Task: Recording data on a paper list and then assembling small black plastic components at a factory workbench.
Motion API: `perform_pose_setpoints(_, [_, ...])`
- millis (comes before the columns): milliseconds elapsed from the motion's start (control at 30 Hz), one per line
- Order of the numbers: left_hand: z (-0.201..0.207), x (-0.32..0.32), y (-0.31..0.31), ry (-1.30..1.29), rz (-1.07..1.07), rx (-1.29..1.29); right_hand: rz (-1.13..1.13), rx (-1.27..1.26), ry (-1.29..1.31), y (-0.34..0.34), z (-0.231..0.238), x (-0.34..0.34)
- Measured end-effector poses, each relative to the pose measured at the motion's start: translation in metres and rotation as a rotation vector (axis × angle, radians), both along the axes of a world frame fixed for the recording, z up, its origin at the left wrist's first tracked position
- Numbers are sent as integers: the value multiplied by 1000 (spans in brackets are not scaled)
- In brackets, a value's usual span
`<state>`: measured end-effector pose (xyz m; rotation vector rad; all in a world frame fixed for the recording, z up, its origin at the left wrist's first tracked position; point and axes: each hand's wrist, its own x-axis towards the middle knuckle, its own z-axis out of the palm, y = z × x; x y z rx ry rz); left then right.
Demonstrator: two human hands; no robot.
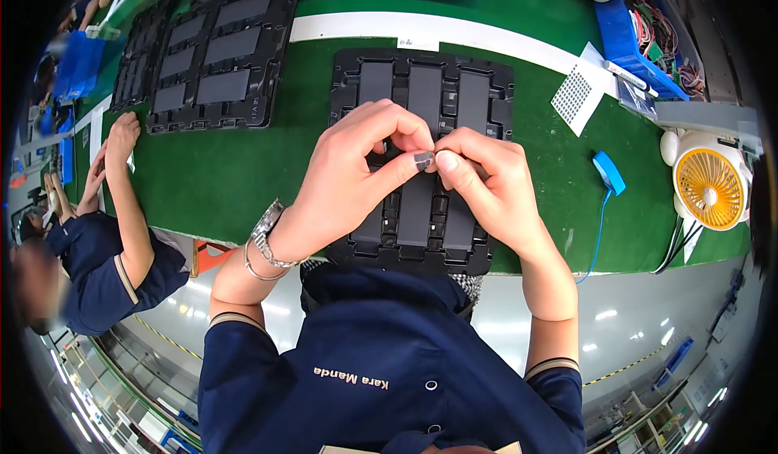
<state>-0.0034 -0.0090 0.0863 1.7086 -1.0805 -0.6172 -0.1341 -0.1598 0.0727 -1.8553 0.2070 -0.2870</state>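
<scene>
Above the middle of a black plastic tray (344, 73), my two hands meet with their fingertips almost touching. My left hand (356, 158) is closed in a pinch, thumb against forefinger. A small dark patch (422, 161) lies on or at the left thumb's tip; I cannot tell what it is. Thumb and forefinger of my right hand (494, 183) are pressed together just beside it. Whatever is pinched is too small to name. Flat dark grey rectangular pieces (474, 98) lie lengthwise in the tray, partly hidden under my hands.
Similar loaded black trays (219, 57) lie on the green mat at left. At right are a sheet with rows of dots (577, 98), a blue bin (624, 45) of wires, a blue wrist-strap-like piece (608, 173) on a cord, and a small fan (709, 188). A co-worker (105, 251) sits left.
</scene>
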Motion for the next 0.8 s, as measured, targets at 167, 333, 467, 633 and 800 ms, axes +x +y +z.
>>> perform_pose_setpoints(167, [3,2,-1,-86,-20,-35,12,12,25,-1,-1,0])
perform_pose_setpoints(333, [3,4,0,-113,-62,-31,19,13,16,-1,-3,-1])
perform_pose_setpoints(467, [3,2,2,22,-70,56,19,-200,-45,-4,0,0])
perform_pose_setpoints(633, [-8,-6,16,161,68,211,-47,-279,-191,-1,-2,3])
perform_pose_setpoints(800, [-14,-12,59,-425,-84,304,-154,43,4,-1,-13,3])
